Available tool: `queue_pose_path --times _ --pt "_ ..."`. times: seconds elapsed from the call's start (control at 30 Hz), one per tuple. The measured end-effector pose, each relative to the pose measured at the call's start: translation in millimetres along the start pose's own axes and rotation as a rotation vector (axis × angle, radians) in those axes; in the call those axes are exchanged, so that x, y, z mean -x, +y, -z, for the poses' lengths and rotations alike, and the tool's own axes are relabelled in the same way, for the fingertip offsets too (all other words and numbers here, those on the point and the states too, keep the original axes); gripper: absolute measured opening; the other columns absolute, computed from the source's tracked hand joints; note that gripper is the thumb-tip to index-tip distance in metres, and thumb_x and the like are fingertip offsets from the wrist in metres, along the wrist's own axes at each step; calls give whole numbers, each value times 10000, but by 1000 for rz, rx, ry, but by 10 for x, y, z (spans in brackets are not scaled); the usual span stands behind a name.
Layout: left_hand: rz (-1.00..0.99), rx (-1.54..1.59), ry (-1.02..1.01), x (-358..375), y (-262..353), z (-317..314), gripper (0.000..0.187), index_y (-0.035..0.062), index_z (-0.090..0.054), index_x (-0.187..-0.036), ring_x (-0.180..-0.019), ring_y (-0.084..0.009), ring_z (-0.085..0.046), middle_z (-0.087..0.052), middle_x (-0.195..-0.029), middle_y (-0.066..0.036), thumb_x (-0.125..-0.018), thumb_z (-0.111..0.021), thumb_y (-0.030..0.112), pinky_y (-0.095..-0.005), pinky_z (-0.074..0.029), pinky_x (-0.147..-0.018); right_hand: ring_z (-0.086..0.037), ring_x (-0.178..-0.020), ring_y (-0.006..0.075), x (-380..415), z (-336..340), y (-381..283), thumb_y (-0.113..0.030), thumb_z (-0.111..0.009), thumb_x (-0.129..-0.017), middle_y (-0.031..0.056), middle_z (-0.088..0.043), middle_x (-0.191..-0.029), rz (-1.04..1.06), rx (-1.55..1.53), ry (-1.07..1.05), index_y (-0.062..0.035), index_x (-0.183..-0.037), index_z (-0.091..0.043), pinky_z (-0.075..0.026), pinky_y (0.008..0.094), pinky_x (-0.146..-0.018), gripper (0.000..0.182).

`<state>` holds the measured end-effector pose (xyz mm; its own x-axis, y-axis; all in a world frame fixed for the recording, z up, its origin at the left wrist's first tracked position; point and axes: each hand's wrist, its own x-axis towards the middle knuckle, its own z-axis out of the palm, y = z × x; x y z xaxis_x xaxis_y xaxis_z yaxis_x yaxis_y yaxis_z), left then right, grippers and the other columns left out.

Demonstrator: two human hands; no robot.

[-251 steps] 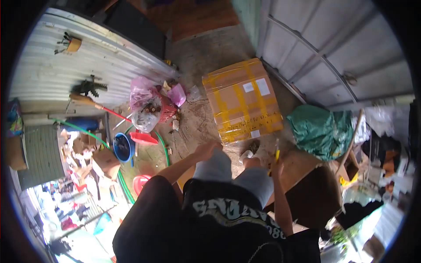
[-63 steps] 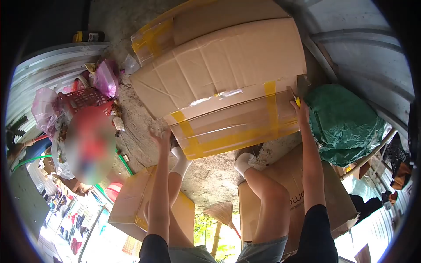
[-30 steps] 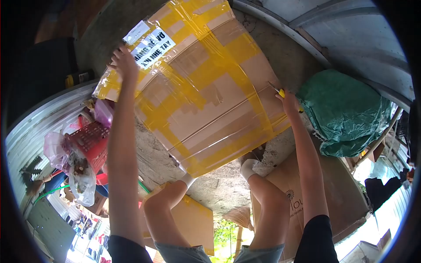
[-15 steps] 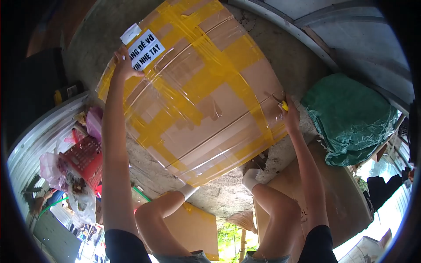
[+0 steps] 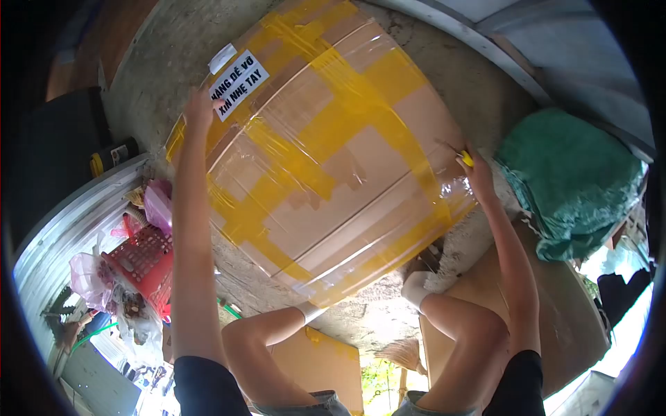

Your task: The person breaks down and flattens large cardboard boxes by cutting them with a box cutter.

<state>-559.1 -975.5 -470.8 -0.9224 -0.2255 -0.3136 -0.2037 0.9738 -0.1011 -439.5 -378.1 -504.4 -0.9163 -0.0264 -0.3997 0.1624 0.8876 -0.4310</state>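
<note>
A large cardboard box [image 5: 361, 163] wrapped in yellow and clear tape lies before me, between my feet and the far floor. A white label [image 5: 240, 84] with black printing is stuck near its upper left edge. My left hand [image 5: 201, 109] is at that edge beside the label, fingers apart and slightly blurred. At the box's right edge, my right hand [image 5: 477, 170] is closed round a small cutting tool with a yellow handle [image 5: 467, 159]; its thin dark blade points left over the cardboard.
A green sack [image 5: 569, 180] stands at the right. Red basket [image 5: 144, 260] and plastic bags [image 5: 90, 277] are at the left. Flat cardboard [image 5: 548, 305] lies lower right, another piece [image 5: 319, 367] lower centre. A straw broom [image 5: 404, 355] is between my legs.
The whole view has shifted, with box and surroundings appearing a little further right. My left hand's fingers have lifted slightly from the label area. The tool remains in my right hand.
</note>
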Motion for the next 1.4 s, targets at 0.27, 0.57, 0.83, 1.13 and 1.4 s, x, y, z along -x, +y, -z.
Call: queue_pose_path --times 0.27,0.57,0.83,1.13,1.4 --pt "220 424 487 1607 37 -405 602 36 -469 -1147 -1096 -345 -436 -469 -1164 -197 -726 -613 441 -413 -358 -909 -520 -944 348 -7 236 62 -348 -534 -804 179 -550 -1046 16 -41 -162 -135 -1290 -331 -425 394 -769 568" --pt "973 1627 -106 2487 -563 -1700 770 -11 -427 -1164 -992 -261 -507 -505 -1110 -131 -628 -715 462 -393 -450 -814 -521 -924 385 -199 377 -548 -360 -509 -824 222 -552 -1010 112 156 -97 -120 -1282 -342 -426 418 -753 543" --pt "930 1648 -31 2314 -418 -1893 712 44 -415 -1201 -1042 -261 -469 -483 -1125 -120 -672 -680 441 -400 -412 -852 -544 -910 368 -151 363 -848 -313 -510 -827 201 -559 -1021 -101 438 -166 -156 -1318 -267 -439 449 -745 570" --pt "497 1133 -355 3977 -271 -628 784 -63 -517 -994 -980 -338 -514 -512 -1031 -268 -633 -546 633 -406 -405 -825 -459 -1065 314 1746 1176 -1848 -34 -559 -715 142 -381 -1275 76 571 -31 -81 -1306 -266 -422 416 -838 660" --pt "387 1032 -470 6235 -886 1537 425 -12 -567 -968 -848 -256 -599 -623 -858 -163 -725 -630 331 -328 -470 -700 -541 -906 335 4392 2761 -2453 -282 -539 -796 154 -559 -992 -328 360 -185 -133 -1137 -483 -438 431 -742 376"
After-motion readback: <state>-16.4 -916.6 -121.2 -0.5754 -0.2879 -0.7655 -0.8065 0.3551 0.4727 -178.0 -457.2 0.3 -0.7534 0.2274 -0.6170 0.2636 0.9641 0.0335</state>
